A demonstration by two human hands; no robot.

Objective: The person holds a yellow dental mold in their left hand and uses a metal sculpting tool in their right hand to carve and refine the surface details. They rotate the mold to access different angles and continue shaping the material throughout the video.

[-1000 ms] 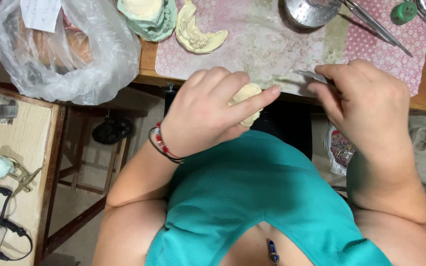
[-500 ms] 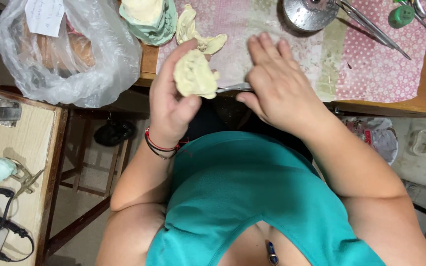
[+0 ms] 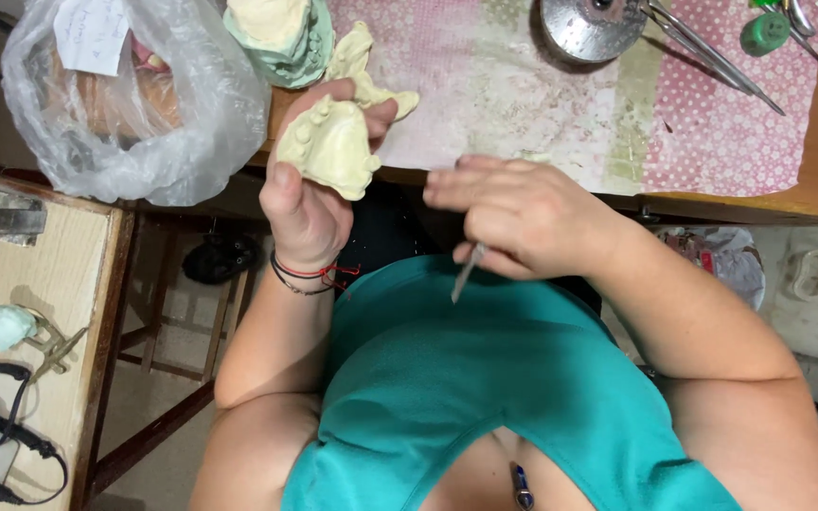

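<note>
Your left hand (image 3: 307, 203) is clamped around the pale yellow plaster dental cast (image 3: 331, 147), raised just beyond the table edge (image 3: 740, 203), while your right hand (image 3: 523, 222), apart from it, is closed on a thin metal carving tool (image 3: 466, 273) pointing back toward your teal shirt (image 3: 485, 397). The cast could slip and chip if your grip loosens, and that blade sits close to your body.

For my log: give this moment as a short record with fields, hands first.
left hand: holds up a cream plaster dental cast, teeth side showing
right hand: grips a thin metal tool, tip pointing toward the body
bench cloth: pink dotted, stained
behind the cast: second plaster cast on the cloth
far left: clear plastic bag
top: metal bowl
</note>
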